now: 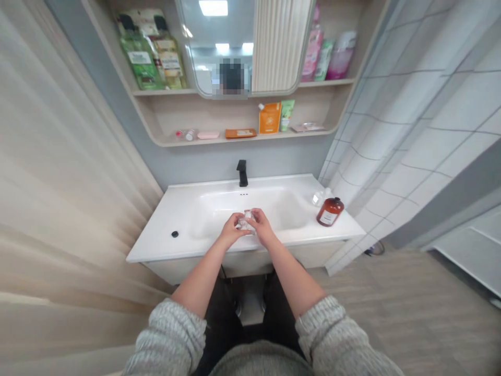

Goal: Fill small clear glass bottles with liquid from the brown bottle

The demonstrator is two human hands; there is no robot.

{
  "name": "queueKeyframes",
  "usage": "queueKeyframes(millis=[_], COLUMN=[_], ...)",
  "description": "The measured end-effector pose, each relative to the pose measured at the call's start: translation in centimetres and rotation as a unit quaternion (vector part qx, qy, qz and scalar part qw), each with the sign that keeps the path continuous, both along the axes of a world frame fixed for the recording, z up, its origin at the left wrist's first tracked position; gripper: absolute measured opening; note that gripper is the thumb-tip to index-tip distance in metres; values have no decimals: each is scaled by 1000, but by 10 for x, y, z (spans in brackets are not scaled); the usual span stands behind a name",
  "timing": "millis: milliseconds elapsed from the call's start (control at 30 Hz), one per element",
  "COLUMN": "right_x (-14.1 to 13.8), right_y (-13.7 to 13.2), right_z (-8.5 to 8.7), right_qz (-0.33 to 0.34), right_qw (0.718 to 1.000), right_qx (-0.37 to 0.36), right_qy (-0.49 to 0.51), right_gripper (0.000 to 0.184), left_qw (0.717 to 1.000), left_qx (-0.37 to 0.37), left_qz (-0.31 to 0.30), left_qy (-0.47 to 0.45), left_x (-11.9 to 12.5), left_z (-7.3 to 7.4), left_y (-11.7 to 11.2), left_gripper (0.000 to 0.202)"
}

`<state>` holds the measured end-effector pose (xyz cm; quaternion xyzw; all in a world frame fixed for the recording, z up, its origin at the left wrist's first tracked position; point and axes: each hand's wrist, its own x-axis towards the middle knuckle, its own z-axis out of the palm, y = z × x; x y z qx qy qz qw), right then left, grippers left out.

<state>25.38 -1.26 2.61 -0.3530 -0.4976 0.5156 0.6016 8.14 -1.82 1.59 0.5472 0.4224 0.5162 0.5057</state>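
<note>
My left hand [231,230] and my right hand [260,227] meet over a white ceramic basin [219,209], both curled around a small clear object [247,221]. It looks like a transparent plastic or glass item, though my fingers hide most of it and its exact kind cannot be told. Behind my hands stands a matte black faucet [242,173]. To the right of my right hand, on the basin's ledge, are an amber pump-less bottle [330,211] and a clear bottle [320,197] lying behind it.
A small black drain stopper [175,234] sits on the left of the basin's ledge. Above, a wooden shelf unit [242,117] holds several toiletry packs and bottles around a mirror [219,47]. Curtains hang on both sides, and a wood-look floor [391,308] lies to the right.
</note>
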Motion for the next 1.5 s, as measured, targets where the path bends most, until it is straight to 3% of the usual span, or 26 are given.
queueKeyframes(millis=[133,300,567,700,1033,1167,1333,1500], right_x=[-1,-3,-1,-2,-3,-3,-3,-3], right_y=[-1,-2,1,2,-1,0,1,1], right_z=[-2,1,-3,-4,-3,-3,-2,-2], right_qz=[-2,-8,-12,-12,-4,-5,-7,-15], right_qw=[999,1000,1000,1000,1000,999,1000,999], right_qx=[-22,12,-29,-20,-4,-35,-5,-30], right_qy=[26,2,5,-11,-21,14,-19,0], right_gripper=[44,46,47,54,47,41,50,46], left_qw=[1000,1000,1000,1000,1000,1000,1000,1000], left_qx=[-7,2,-7,-5,-5,-2,-3,-8], left_qz=[-4,-1,3,1,2,-2,1,-1], left_qy=[-20,-23,-23,-12,-26,-23,-16,-19], left_x=[0,1,0,0,2,2,2,2], left_z=[6,12,9,12,10,12,13,13], left_y=[-3,-5,-4,-5,-4,-4,-4,-4], left_gripper=[80,78,82,80,81,82,84,84])
